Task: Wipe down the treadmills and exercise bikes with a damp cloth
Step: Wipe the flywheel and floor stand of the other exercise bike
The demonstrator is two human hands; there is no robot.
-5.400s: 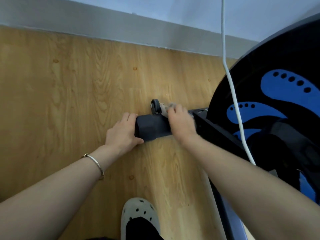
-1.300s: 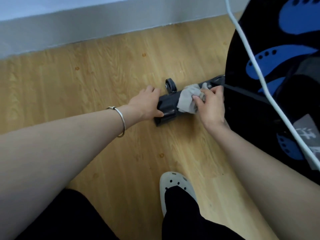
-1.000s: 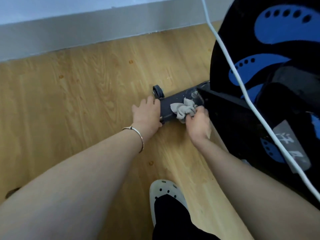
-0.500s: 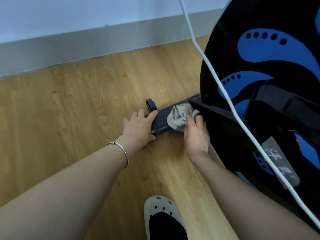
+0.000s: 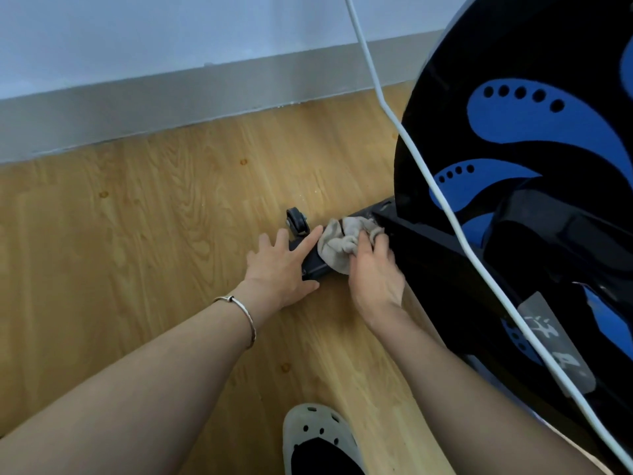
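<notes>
Both hands low at the exercise bike (image 5: 513, 138), cloth (image 5: 337, 245) on its floor bar (image 5: 313, 265).
Wood floor (image 5: 137, 234) on the left, grey skirting along the wall. Left hand (image 5: 281, 265), bracelet (image 5: 246, 315) on the wrist, lies flat with fingers straight over the bar's end cap, index tip just beside the small wheel (image 5: 297, 221). The grey cloth is bunched on top of the bar, touching that index finger. Right hand (image 5: 375, 272) has its fingers curled into the cloth, pressing it to the bar next to the black-and-blue flywheel cover. A white cable (image 5: 428, 180) hangs across the cover. A pale clog (image 5: 318, 437) sits at the bottom edge.
</notes>
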